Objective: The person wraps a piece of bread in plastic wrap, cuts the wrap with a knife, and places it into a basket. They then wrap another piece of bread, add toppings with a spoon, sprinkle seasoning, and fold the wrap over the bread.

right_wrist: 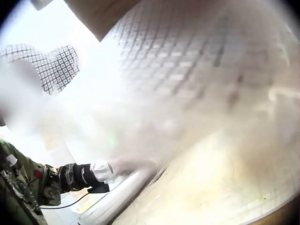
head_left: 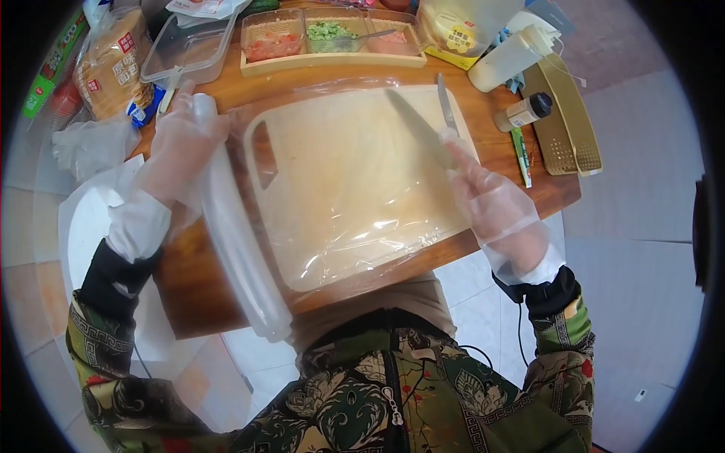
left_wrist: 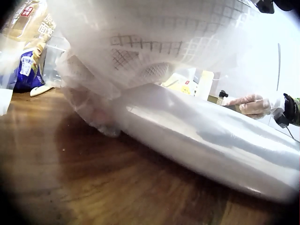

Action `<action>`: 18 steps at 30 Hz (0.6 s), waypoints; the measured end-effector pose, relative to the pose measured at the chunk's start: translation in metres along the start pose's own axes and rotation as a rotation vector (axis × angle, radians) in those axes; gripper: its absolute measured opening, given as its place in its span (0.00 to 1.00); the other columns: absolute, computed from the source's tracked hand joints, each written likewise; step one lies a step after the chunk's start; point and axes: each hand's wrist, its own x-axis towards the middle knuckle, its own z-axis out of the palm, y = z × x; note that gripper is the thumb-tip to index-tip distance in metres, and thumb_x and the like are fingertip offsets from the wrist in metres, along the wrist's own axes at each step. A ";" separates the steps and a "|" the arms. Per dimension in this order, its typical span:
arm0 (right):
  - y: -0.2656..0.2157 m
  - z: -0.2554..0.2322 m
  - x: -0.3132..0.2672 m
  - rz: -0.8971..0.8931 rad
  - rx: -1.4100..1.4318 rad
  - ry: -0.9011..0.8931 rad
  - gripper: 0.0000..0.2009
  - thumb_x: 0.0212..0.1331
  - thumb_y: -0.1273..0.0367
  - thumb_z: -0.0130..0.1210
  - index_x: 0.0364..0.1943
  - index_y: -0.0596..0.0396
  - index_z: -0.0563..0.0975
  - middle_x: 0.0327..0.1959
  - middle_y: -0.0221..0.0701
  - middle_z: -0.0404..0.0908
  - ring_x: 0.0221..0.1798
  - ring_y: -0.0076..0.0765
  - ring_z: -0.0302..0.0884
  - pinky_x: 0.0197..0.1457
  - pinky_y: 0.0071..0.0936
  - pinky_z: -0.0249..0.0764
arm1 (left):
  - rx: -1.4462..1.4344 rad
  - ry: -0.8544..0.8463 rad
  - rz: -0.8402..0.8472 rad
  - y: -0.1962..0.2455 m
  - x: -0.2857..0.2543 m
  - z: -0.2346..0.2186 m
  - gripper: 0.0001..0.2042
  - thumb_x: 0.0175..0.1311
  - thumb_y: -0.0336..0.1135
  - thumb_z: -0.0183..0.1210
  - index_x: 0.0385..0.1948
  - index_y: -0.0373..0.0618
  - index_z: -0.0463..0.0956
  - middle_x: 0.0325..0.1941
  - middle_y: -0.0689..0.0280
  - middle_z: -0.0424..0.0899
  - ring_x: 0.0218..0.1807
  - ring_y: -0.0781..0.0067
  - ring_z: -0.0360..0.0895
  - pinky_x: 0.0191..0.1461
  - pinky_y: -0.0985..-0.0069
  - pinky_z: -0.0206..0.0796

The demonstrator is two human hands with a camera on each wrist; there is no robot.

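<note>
In the head view a long roll of clear plastic wrap [head_left: 234, 241] lies along the left side of a pale cutting board [head_left: 347, 174]. My left hand [head_left: 181, 143], in a clear disposable glove, grips the roll's far end; the left wrist view shows its fingers low beside the roll [left_wrist: 201, 136]. A sheet of film [head_left: 355, 253] stretches from the roll over the board. My gloved right hand [head_left: 502, 208] holds a knife [head_left: 415, 121] by its handle, the blade slanting up and left over the film-covered board. Glove plastic blurs most of the right wrist view.
Behind the board stands a tray [head_left: 332, 64] with three tubs of chopped food. Bagged bread [head_left: 113, 64] and a clear container [head_left: 189, 49] sit back left. A second knife [head_left: 445, 102], squeeze bottle [head_left: 513, 60], seasoning jar [head_left: 523, 112] and basket [head_left: 563, 113] are at right.
</note>
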 end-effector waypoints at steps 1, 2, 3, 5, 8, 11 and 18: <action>0.002 0.003 0.001 -0.065 0.005 0.066 0.23 0.70 0.63 0.53 0.70 0.39 0.70 0.26 0.47 0.81 0.28 0.53 0.81 0.31 0.42 0.74 | 0.025 -0.003 0.017 -0.002 0.001 0.000 0.47 0.54 0.57 0.63 0.74 0.40 0.55 0.59 0.34 0.76 0.63 0.38 0.74 0.68 0.61 0.65; 0.000 0.001 0.002 -0.064 0.007 0.063 0.23 0.70 0.63 0.53 0.70 0.39 0.70 0.26 0.47 0.81 0.28 0.53 0.81 0.31 0.42 0.74 | 0.026 -0.006 0.016 -0.004 0.002 0.001 0.47 0.54 0.57 0.63 0.74 0.40 0.55 0.59 0.34 0.76 0.63 0.38 0.74 0.68 0.61 0.65; -0.006 -0.003 0.004 0.012 -0.059 0.017 0.23 0.70 0.63 0.52 0.70 0.37 0.70 0.26 0.47 0.82 0.28 0.52 0.81 0.32 0.42 0.74 | 0.040 -0.014 0.010 -0.001 0.001 -0.002 0.47 0.54 0.57 0.63 0.74 0.41 0.56 0.59 0.34 0.76 0.64 0.38 0.73 0.68 0.61 0.65; -0.010 -0.004 0.008 0.088 -0.123 -0.031 0.23 0.71 0.62 0.52 0.70 0.36 0.70 0.27 0.47 0.82 0.28 0.52 0.81 0.32 0.42 0.75 | 0.055 -0.024 0.003 0.000 0.003 -0.006 0.46 0.54 0.58 0.62 0.74 0.41 0.58 0.60 0.34 0.75 0.64 0.38 0.72 0.68 0.60 0.64; -0.009 -0.001 0.012 0.144 -0.131 -0.049 0.22 0.71 0.60 0.51 0.69 0.32 0.70 0.29 0.46 0.83 0.31 0.52 0.82 0.36 0.41 0.77 | 0.073 -0.063 -0.046 0.000 0.012 -0.012 0.46 0.54 0.58 0.62 0.73 0.42 0.59 0.60 0.36 0.75 0.65 0.40 0.72 0.69 0.61 0.64; -0.003 0.002 0.014 0.184 -0.071 -0.050 0.22 0.72 0.58 0.49 0.69 0.29 0.70 0.31 0.46 0.83 0.34 0.52 0.83 0.40 0.41 0.78 | 0.076 -0.120 -0.051 0.007 0.012 -0.015 0.45 0.54 0.60 0.62 0.72 0.42 0.61 0.61 0.37 0.75 0.66 0.40 0.71 0.68 0.60 0.65; -0.021 -0.009 0.022 0.311 -0.064 -0.127 0.22 0.72 0.58 0.48 0.70 0.29 0.69 0.32 0.48 0.83 0.36 0.54 0.83 0.41 0.42 0.77 | 0.076 -0.069 -0.002 -0.003 0.012 -0.007 0.42 0.58 0.59 0.60 0.70 0.40 0.63 0.59 0.35 0.76 0.63 0.38 0.73 0.66 0.60 0.67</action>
